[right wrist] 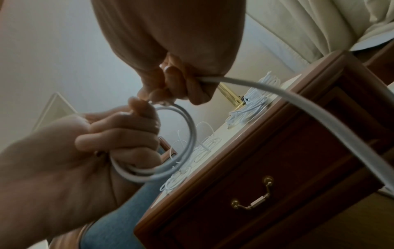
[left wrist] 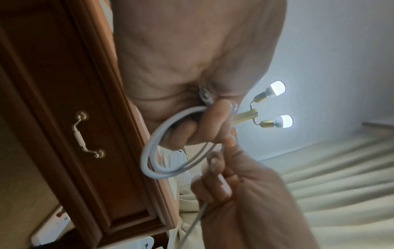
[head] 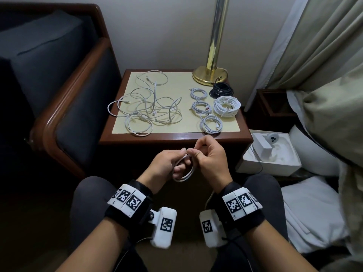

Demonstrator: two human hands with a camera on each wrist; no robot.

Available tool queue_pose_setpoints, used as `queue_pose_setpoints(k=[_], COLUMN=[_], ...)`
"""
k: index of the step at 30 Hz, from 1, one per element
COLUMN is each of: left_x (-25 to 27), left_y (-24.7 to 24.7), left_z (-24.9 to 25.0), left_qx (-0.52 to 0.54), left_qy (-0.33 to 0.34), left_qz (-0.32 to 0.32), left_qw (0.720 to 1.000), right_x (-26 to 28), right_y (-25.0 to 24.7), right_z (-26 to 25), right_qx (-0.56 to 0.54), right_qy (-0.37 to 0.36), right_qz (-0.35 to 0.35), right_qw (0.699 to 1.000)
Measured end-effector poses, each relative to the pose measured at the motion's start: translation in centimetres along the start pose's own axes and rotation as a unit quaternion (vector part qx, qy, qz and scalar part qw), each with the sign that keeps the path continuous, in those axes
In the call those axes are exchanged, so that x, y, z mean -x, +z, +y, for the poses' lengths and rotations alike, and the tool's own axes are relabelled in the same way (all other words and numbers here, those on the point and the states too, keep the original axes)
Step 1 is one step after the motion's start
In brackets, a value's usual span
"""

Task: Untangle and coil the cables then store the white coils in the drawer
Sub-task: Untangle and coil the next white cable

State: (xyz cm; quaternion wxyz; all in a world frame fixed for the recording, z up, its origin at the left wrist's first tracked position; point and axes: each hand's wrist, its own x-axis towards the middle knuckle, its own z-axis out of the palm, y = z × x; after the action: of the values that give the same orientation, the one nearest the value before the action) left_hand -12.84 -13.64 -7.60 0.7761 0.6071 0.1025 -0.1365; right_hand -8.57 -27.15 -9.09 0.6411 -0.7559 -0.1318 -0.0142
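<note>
Over my lap, in front of the nightstand [head: 176, 137], my left hand [head: 172, 163] grips a small coil of white cable [head: 185, 175], its loops wound round the fingers [left wrist: 187, 133]. My right hand [head: 204, 156] pinches the same cable at the top of the coil, and the cable's loose end [right wrist: 298, 104] trails out of that fist. On the nightstand's left half lies a tangle of white cables [head: 145, 108]. On its right half lie several small white coils [head: 201, 106], a thicker white coil [head: 226, 106] and a black coil [head: 222, 90]. The drawer [right wrist: 251, 202] with a brass handle is shut.
A brass lamp base [head: 209, 73] stands at the nightstand's back right corner. A dark armchair [head: 49, 75] with wooden arms is on the left. Curtains [head: 314, 46] and bedding are on the right, with an open white box [head: 273, 154] on the floor beside the nightstand.
</note>
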Motion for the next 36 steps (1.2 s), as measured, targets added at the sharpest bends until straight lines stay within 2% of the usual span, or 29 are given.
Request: queue_pose_setpoints(k=[3, 5, 8, 10, 16, 21, 25, 28, 32, 36], left_x=[0.0, 0.2, 0.4, 0.4, 0.4, 0.6, 0.8, 1.0, 1.1, 1.4], left_y=[-0.2, -0.4, -0.6, -0.6, 0.0, 0.2, 0.0, -0.3, -1.3, -3.0], left_z=[0.0, 0.0, 0.3, 0.5, 0.0, 0.2, -0.1, -0.2, -0.1, 1.0], left_qx=[0.046, 0.072, 0.139, 0.178, 0.176, 0.211, 0.211, 0.230, 0.288, 0.351], left_qy=[-0.023, -0.039, -0.053, -0.049, -0.021, -0.035, -0.045, -0.046, -0.011, 0.058], left_qz=[-0.016, -0.034, -0.059, -0.052, 0.012, 0.030, 0.006, -0.020, 0.002, 0.050], left_qw=[0.999, 0.996, 0.987, 0.981, 0.984, 0.976, 0.976, 0.972, 0.957, 0.933], right_x=[0.4, 0.7, 1.2, 1.3, 1.0, 0.6, 1.1, 1.6, 2.4, 2.5], right_y=[-0.1, -0.4, -1.0, -1.2, -1.0, -0.1, 0.2, -0.1, -0.9, -1.5], right_z=[0.6, 1.1, 1.6, 1.5, 0.5, 0.9, 1.8, 1.5, 2.2, 3.8], right_qx=[0.000, -0.029, -0.038, -0.035, -0.135, -0.097, -0.081, -0.102, -0.128, -0.143], right_qy=[0.001, 0.013, 0.026, 0.041, 0.135, 0.142, 0.150, 0.152, 0.169, 0.222], right_qz=[0.013, -0.004, -0.103, -0.152, -0.077, -0.043, -0.032, -0.057, -0.070, -0.030], right_qw=[1.000, 0.999, 0.994, 0.987, 0.979, 0.984, 0.985, 0.982, 0.975, 0.964])
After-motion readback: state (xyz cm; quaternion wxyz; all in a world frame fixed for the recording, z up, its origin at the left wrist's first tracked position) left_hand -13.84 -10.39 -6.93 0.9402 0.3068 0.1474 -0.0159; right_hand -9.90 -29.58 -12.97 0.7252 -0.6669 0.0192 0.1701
